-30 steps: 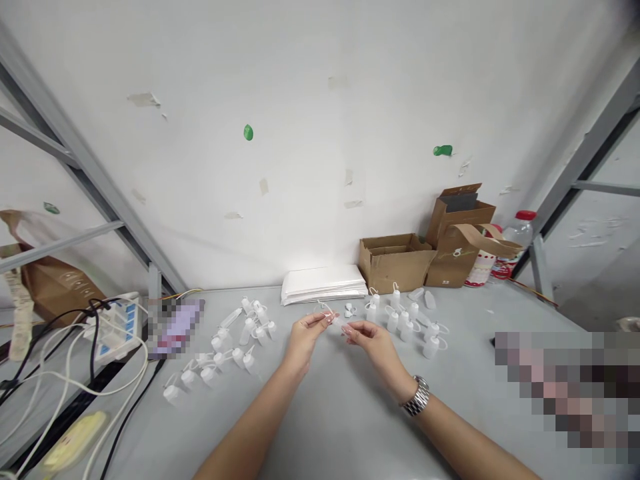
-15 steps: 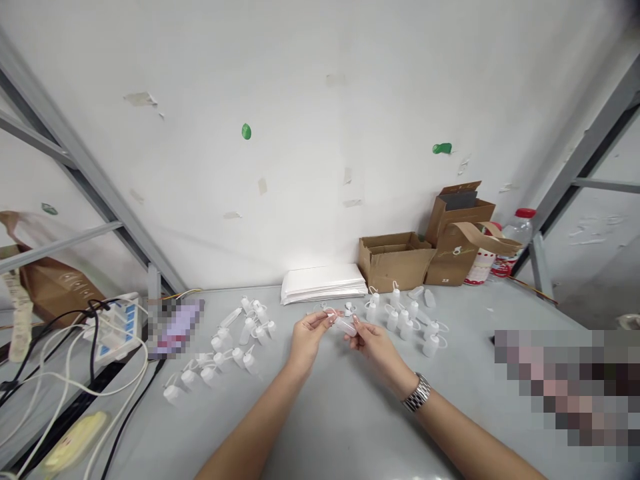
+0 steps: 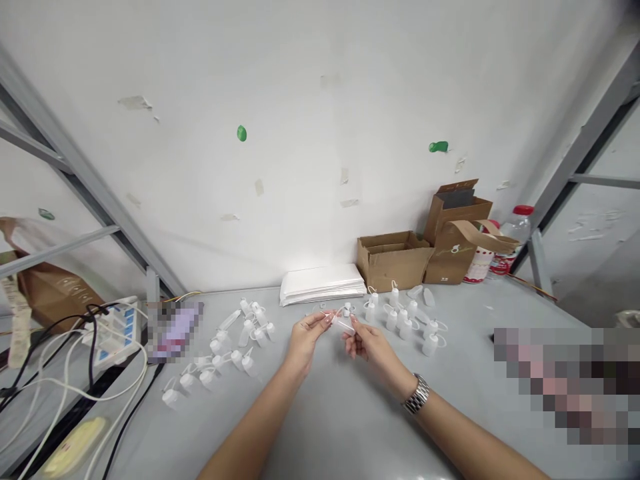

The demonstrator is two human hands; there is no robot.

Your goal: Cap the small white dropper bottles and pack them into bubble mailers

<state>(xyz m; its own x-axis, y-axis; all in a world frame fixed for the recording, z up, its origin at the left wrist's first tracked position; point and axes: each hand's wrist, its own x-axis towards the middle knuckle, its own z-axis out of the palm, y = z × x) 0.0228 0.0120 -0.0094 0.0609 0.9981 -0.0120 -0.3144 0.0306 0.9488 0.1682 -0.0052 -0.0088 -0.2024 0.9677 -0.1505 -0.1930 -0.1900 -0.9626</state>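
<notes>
Landmark: the white stack (image 3: 323, 285), lying flat at the back of the grey surface (image 3: 320, 427). Left hand (image 3: 304, 339) in front of the stack, grip pinched on the left end of a small translucent bottle (image 3: 344, 326). Right hand (image 3: 373, 347), in front and slightly right of the stack, wearing a metal watch (image 3: 417, 393); its grip, thumb and fingertips, grasps the right end of the same bottle. Bottle tilted between the two hands, directly in front of the stack; its detail at the left fingertips is too small to read. Small white parts (image 3: 347, 309) lie between the held bottle and the stack. One group of capped bottles (image 3: 206, 379) spreads to the front left of the stack, many with thin looped tubes; a second group (image 3: 403, 327) stands to its front right. Just right of the stack: open cardboard box (image 3: 395, 270), then brown bag (image 3: 453, 257), then red-capped bottle (image 3: 520, 230). Far left of the stack: power strip (image 3: 117, 333) with plugged-in cables.
</notes>
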